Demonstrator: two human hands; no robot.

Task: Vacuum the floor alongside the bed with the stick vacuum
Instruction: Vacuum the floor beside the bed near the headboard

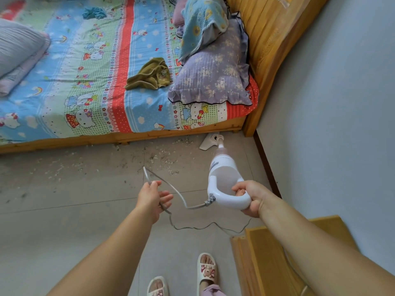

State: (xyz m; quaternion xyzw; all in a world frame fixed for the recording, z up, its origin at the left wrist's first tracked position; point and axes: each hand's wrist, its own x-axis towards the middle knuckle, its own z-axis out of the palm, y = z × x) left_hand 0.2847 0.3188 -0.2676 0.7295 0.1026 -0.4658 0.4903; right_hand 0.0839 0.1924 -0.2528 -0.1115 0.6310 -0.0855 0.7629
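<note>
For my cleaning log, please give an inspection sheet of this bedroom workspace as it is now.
Surface: grey tile floor, debris scattered beside the bed.
Job's things: stick vacuum, its head at the bed frame.
Clutter: olive cloth and pillows on the bed.
Hands: right hand grips the handle; left hand holds the cord.
Cables: cord loops to the floor.
Surroundings: wall, wooden furniture.

Readable text: none can be made out.
Stick vacuum (222, 167): a dark mark on the white body, too blurred to read.
Bed sheet (111, 82): cartoon cat figures, no lettering that can be read.
Slippers (206, 270): cartoon bear picture, no words.
</note>
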